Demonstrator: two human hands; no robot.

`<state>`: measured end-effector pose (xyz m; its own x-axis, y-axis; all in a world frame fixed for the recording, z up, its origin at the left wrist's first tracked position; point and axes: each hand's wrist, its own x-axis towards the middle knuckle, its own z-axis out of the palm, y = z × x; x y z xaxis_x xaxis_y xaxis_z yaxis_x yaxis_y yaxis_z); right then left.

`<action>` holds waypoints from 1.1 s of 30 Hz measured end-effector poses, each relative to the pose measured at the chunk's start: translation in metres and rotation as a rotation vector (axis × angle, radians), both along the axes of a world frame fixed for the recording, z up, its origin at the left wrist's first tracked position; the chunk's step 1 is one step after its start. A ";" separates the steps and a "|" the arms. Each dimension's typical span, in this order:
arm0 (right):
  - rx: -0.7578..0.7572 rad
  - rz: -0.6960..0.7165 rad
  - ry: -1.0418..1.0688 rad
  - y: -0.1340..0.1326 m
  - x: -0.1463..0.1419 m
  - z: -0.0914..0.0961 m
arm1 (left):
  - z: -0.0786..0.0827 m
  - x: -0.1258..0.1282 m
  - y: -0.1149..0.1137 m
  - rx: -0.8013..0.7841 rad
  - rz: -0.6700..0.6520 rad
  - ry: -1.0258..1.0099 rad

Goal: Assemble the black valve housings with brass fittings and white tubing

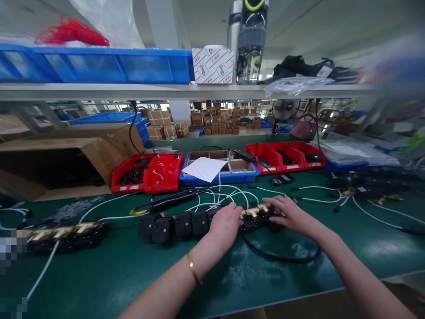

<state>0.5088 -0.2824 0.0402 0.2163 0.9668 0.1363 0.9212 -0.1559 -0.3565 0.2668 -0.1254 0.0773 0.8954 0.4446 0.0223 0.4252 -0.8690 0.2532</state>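
As we look down on the green table (215, 292), a black cable (285, 259) bows across its near part, to the right of the gold bangle (193, 268) on our left wrist. Just beyond lies our block row (201, 223), black square housings joined in a line. Its long axis runs left to right, roughly along the table's near edge; square faces turn toward us at the left, while brass fittings (252, 212) show on top farther right. Our left hand (226, 226) bends over its middle, fingers curled down; how firmly they hold, we cannot tell. Our right hand (290, 215) reaches over the right end, fingers and thumb spread apart; whether they grip, we cannot tell. Well to the left lies a second row (66, 235), also set sideways. Behind ours, white cables (219, 186) curve near a black sleeve (172, 201). Farther back, a paper sheet (206, 168) lies on a blue tray (239, 178) between red bins (162, 175). Above, a shelf (133, 92) carries a blue crate (142, 64); cartons (222, 126) stand beyond.
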 end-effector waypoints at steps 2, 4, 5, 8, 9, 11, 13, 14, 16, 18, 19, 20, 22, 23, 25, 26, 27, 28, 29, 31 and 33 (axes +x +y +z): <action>0.020 0.044 0.014 0.005 -0.003 0.001 | 0.000 0.005 -0.002 -0.001 -0.004 -0.022; 0.045 0.068 0.012 0.010 -0.004 0.001 | 0.000 0.011 -0.007 0.001 0.004 -0.047; 0.059 0.075 0.007 0.012 -0.005 0.000 | -0.001 0.014 -0.010 0.003 0.019 -0.056; 0.105 0.094 -0.018 0.011 -0.006 -0.006 | -0.003 0.020 -0.018 0.010 0.100 -0.073; 0.121 0.108 -0.029 0.008 -0.007 -0.008 | -0.005 0.021 -0.021 0.010 0.126 -0.079; 0.150 0.145 -0.054 0.002 -0.010 -0.013 | -0.008 0.021 -0.023 0.006 0.154 -0.093; 0.180 0.177 -0.086 -0.004 -0.012 -0.019 | -0.011 0.019 -0.024 -0.003 0.150 -0.101; 0.196 0.188 -0.103 -0.006 -0.013 -0.022 | -0.012 0.018 -0.024 -0.006 0.141 -0.103; 0.232 0.194 -0.134 -0.009 -0.014 -0.028 | -0.013 0.016 -0.024 -0.006 0.116 -0.101; 0.267 0.194 -0.155 -0.011 -0.014 -0.034 | -0.012 0.014 -0.025 -0.001 0.100 -0.094; 0.277 0.198 -0.159 -0.012 -0.013 -0.036 | -0.012 0.013 -0.026 0.002 0.096 -0.087; 0.282 0.206 -0.157 -0.013 -0.013 -0.037 | -0.012 0.012 -0.028 0.004 0.094 -0.078; 0.272 0.232 -0.137 -0.014 -0.011 -0.036 | -0.010 0.011 -0.030 0.005 0.087 -0.050; 0.259 0.242 -0.119 -0.014 -0.009 -0.034 | -0.008 0.011 -0.030 0.004 0.082 -0.031; 0.219 0.251 -0.072 -0.011 -0.005 -0.027 | -0.003 0.015 -0.027 -0.002 0.068 0.017; 0.193 0.248 -0.044 -0.008 -0.003 -0.023 | 0.000 0.019 -0.024 -0.007 0.060 0.046; 0.163 0.243 -0.017 -0.004 0.001 -0.019 | 0.004 0.024 -0.018 -0.016 0.048 0.079; 0.132 0.234 0.009 0.002 0.004 -0.014 | 0.009 0.031 -0.012 -0.029 0.031 0.114; 0.100 0.223 0.033 0.009 0.008 -0.010 | 0.013 0.038 -0.004 -0.045 0.009 0.151; 0.036 0.203 0.073 0.026 0.017 -0.005 | 0.020 0.054 0.014 -0.081 -0.041 0.228; -0.027 0.196 0.113 0.044 0.024 -0.003 | 0.025 0.069 0.030 -0.116 -0.082 0.308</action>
